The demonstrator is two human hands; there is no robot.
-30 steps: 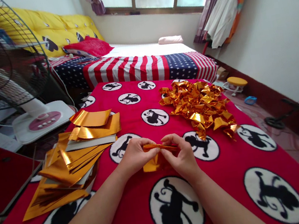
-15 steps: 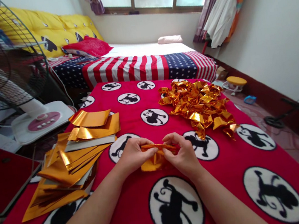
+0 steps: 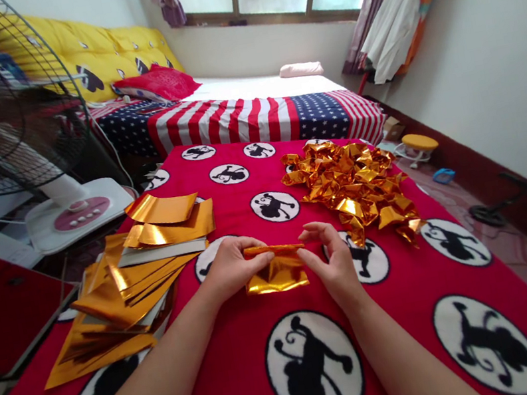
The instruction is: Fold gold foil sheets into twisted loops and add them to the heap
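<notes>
A gold foil paper sheet [image 3: 281,275] is in front of me, its far edge rolled or folded into a narrow strip. My left hand [image 3: 234,266] pinches the left end of that strip between thumb and fingers. At the right end, my right hand [image 3: 329,260] has its thumb and fingers apart, the thumb tip beside or just touching the foil. Left of my hands lies a loose pile of flat gold foil sheets [image 3: 149,270], some showing a pale back. A heap of folded gold foil pieces [image 3: 356,182] sits to the far right.
A red cloth with monkey circles [image 3: 400,350] covers the surface under my hands. A fan [image 3: 78,208] stands at the left, close to the sheets. Beyond are a bed with a striped, starred cover [image 3: 240,120] and a yellow stool [image 3: 419,143] on the floor.
My right hand has loosened its pinch and moved slightly right, away from the foil. The near part of the sheet now shows wider and flatter. My left hand keeps its hold.
</notes>
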